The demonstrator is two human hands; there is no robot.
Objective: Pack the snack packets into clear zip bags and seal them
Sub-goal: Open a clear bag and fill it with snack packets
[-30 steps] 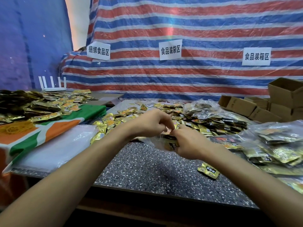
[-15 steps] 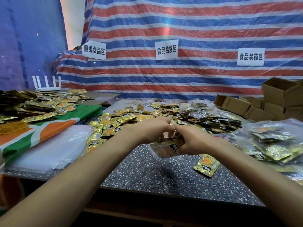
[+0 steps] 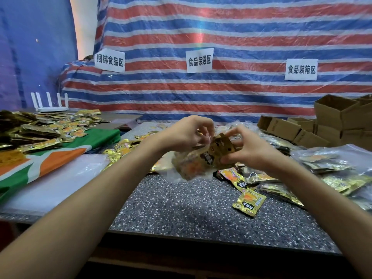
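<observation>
A: Head view, quick. Where was the bag?
B: The clear zip bag (image 3: 189, 168) was held up over the speckled table (image 3: 201, 218), mid-scene, between both hands. The left hand (image 3: 187, 135) pinched the bag's mouth, thumb and fingers clamped on the film. The right hand (image 3: 248, 151) had its fingers curled round a bunch of snack packets (image 3: 219, 144). Their lower ends seemed to be inside the mouth, but it was blurry there, so not sure.
A: Handling?
B: Light, I'd say. The film looked thin, limp and probably slick, so grip the stiffer zip rim, not the sagging body. The foil packets looked crinkly and slippery and could fan out; hold the bunch across its middle.
A: Anything else?
B: A loose packet (image 3: 249, 201) lay near right on the table, filled bags (image 3: 322, 158) further right, cardboard boxes (image 3: 332, 117) far right.
</observation>
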